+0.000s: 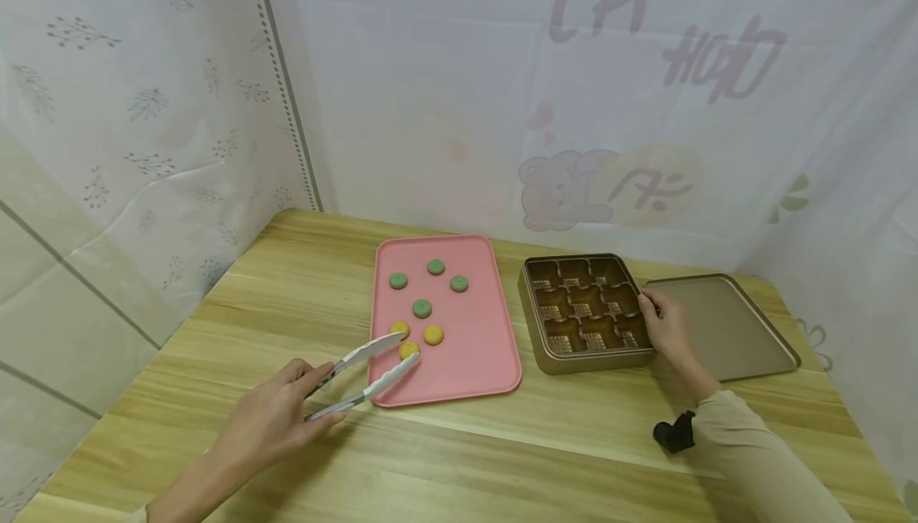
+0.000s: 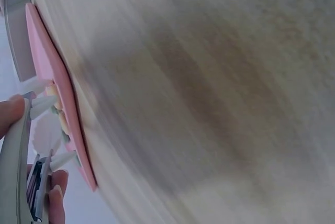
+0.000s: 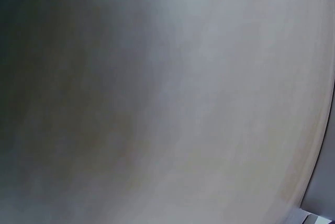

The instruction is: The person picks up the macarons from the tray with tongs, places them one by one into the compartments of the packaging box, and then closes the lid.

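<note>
My left hand (image 1: 268, 419) holds a pair of tongs (image 1: 351, 359) with pale scalloped tips, their arms spread apart. These tips hang over the near left part of a pink tray (image 1: 476, 363), around the nearest yellow macaron (image 1: 409, 350). Two more yellow macarons lie close by, one partly covered by the upper tip. Several green macarons (image 1: 421, 308) sit farther back on the tray. At the right, my right hand (image 1: 668, 328) grips the right rim of a bronze tin (image 1: 588, 362), its thumb at the edge. The tin's brown insert has several compartments, with no macarons seen in them.
A flat bronze lid (image 1: 731, 332) lies right of the tin, partly behind my right arm. Patterned white cloth (image 1: 430, 92) hangs behind and beside the wooden table (image 1: 459, 475). A black object (image 1: 674, 433) is at my right sleeve.
</note>
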A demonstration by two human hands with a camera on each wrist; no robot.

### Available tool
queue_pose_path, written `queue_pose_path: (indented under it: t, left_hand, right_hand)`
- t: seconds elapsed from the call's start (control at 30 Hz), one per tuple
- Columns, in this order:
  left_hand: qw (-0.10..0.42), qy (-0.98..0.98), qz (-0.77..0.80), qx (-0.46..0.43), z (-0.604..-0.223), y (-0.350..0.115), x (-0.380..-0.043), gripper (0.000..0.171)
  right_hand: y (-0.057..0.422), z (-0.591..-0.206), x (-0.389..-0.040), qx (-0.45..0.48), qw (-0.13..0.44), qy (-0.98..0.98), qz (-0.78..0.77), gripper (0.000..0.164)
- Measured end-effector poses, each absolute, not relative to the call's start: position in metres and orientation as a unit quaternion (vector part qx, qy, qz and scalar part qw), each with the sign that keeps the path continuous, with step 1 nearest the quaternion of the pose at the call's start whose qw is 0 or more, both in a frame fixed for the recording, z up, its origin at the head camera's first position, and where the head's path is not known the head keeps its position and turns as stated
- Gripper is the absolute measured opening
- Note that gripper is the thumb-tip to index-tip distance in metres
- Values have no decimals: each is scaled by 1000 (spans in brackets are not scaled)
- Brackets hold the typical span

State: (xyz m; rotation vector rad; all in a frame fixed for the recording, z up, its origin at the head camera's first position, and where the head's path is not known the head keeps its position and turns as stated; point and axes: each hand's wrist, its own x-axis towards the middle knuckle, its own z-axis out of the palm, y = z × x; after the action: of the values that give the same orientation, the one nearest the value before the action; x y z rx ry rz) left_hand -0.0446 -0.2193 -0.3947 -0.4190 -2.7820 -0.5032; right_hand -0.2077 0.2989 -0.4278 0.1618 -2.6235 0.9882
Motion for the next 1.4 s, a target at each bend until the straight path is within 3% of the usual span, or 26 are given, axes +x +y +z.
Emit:
queue_pose_path:
  t: [0.97, 1.4]
  left_hand:
    - [108, -976, -118, -147, -385, -210, -56, 49]
    - [109, -975, -126, -146, -385, -208, -57, 42]
  right_hand:
    - [300, -427, -206, 48, 134, -921, 362, 39]
    - [299, -427, -205, 53, 146, -922, 355, 37]
